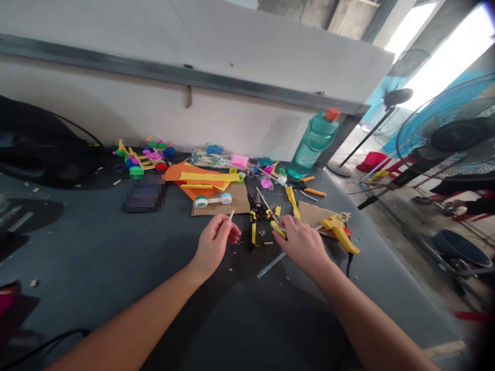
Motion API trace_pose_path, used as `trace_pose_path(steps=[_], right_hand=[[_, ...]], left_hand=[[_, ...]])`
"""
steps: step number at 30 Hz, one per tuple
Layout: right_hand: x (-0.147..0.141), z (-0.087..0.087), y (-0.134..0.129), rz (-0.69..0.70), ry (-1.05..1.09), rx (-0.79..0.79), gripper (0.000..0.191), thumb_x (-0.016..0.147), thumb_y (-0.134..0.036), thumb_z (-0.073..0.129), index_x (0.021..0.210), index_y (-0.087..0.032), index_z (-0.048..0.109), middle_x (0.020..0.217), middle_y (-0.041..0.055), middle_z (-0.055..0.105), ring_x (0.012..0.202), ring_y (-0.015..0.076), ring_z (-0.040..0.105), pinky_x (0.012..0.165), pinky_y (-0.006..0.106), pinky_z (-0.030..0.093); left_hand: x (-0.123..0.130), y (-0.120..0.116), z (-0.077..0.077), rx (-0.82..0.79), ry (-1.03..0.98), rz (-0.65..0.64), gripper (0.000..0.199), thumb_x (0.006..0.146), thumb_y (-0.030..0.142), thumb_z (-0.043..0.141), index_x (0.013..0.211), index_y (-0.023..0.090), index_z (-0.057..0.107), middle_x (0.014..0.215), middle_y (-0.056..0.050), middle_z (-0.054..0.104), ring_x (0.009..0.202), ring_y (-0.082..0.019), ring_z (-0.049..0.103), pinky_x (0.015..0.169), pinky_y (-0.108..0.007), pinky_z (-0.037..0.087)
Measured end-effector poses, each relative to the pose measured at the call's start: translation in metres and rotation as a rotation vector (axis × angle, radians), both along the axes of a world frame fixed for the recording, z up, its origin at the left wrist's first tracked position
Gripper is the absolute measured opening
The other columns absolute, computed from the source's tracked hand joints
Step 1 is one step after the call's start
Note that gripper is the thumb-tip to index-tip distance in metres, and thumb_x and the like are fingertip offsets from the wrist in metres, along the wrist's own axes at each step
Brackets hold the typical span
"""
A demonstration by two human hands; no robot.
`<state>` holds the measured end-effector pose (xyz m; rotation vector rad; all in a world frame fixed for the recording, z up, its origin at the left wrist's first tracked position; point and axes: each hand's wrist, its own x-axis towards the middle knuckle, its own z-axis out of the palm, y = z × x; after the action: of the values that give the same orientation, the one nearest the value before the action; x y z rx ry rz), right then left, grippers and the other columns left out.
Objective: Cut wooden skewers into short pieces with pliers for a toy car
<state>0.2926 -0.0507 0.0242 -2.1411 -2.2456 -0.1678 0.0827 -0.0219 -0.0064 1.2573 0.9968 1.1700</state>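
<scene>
My left hand (215, 239) is closed, with a short pale wooden stick (232, 214) poking up between thumb and forefinger. The fingers of my right hand (301, 238) are curled over one handle of the yellow-and-black pliers (252, 231), which lie on the dark table with their handles spread and jaws pointing away. Just beyond them is a thin white stick (266, 203). Under my right hand a clear glue stick (271, 265) lies slantwise. On a piece of cardboard (240, 202) rests a small stick piece with bottle caps (212, 200) at its ends.
A yellow glue gun (340, 232) lies at right on cardboard, near orange-handled pliers (313, 191). A teal bottle (314, 144) stands behind. Orange and yellow paper (185, 178), a dark phone-like object (144, 195) and colourful cap-and-stick pieces (147, 154) lie further left. A fan (448, 134) stands beyond the table.
</scene>
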Motion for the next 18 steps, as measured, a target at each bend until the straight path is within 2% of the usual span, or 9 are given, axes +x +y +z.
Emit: trace_pose_path(steps=[2, 5, 8, 11, 15, 18], right_hand=[[0.001, -0.004, 0.005, -0.064, -0.039, -0.068, 0.024, 0.089, -0.040, 0.047, 0.093, -0.017, 0.054, 0.081, 0.0077, 0.067, 0.072, 0.0218, 0.065, 0.058, 0.027, 0.038], [0.001, -0.009, 0.011, -0.050, -0.074, -0.138, 0.024, 0.090, -0.038, 0.045, 0.088, -0.016, 0.056, 0.079, 0.0101, 0.069, 0.072, 0.0235, 0.067, 0.058, 0.028, 0.039], [-0.001, -0.008, 0.010, -0.019, -0.068, -0.128, 0.021, 0.089, -0.034, 0.044, 0.087, -0.017, 0.057, 0.080, 0.0101, 0.070, 0.074, 0.0237, 0.067, 0.058, 0.028, 0.039], [-0.004, -0.004, 0.004, -0.014, -0.048, -0.085, 0.021, 0.089, -0.034, 0.043, 0.088, -0.017, 0.055, 0.078, 0.0088, 0.070, 0.072, 0.0226, 0.067, 0.057, 0.027, 0.037], [-0.010, -0.002, -0.009, -0.011, 0.003, 0.013, 0.018, 0.086, -0.035, 0.046, 0.086, -0.018, 0.054, 0.073, 0.0058, 0.068, 0.067, 0.0219, 0.066, 0.053, 0.026, 0.032], [-0.019, 0.001, -0.016, 0.010, 0.084, 0.085, 0.018, 0.086, -0.035, 0.046, 0.083, -0.019, 0.053, 0.071, 0.0037, 0.067, 0.063, 0.0202, 0.064, 0.051, 0.025, 0.029]], left_hand=[[0.001, 0.000, 0.001, -0.036, -0.020, -0.005, 0.023, 0.087, 0.034, 0.048, 0.074, 0.016, 0.054, 0.070, -0.002, 0.061, 0.061, -0.012, 0.058, 0.059, -0.026, 0.050], [0.004, 0.002, 0.003, -0.082, -0.045, 0.013, 0.022, 0.084, 0.035, 0.053, 0.076, 0.015, 0.057, 0.079, -0.005, 0.063, 0.073, -0.015, 0.061, 0.065, -0.029, 0.052], [0.007, 0.003, 0.006, -0.112, -0.080, 0.034, 0.021, 0.080, 0.036, 0.058, 0.078, 0.015, 0.060, 0.088, -0.006, 0.063, 0.085, -0.018, 0.060, 0.074, -0.032, 0.053], [0.008, 0.000, 0.012, -0.143, -0.100, -0.036, 0.018, 0.079, 0.034, 0.059, 0.080, 0.016, 0.061, 0.087, -0.004, 0.062, 0.088, -0.018, 0.059, 0.080, -0.031, 0.050], [0.008, -0.007, 0.022, -0.154, -0.118, -0.203, 0.017, 0.082, 0.033, 0.057, 0.074, 0.017, 0.057, 0.074, 0.001, 0.056, 0.074, -0.012, 0.056, 0.069, -0.022, 0.046], [0.009, -0.011, 0.025, -0.138, -0.130, -0.239, 0.020, 0.082, 0.034, 0.058, 0.072, 0.017, 0.053, 0.070, 0.002, 0.052, 0.065, -0.009, 0.052, 0.059, -0.018, 0.043]])
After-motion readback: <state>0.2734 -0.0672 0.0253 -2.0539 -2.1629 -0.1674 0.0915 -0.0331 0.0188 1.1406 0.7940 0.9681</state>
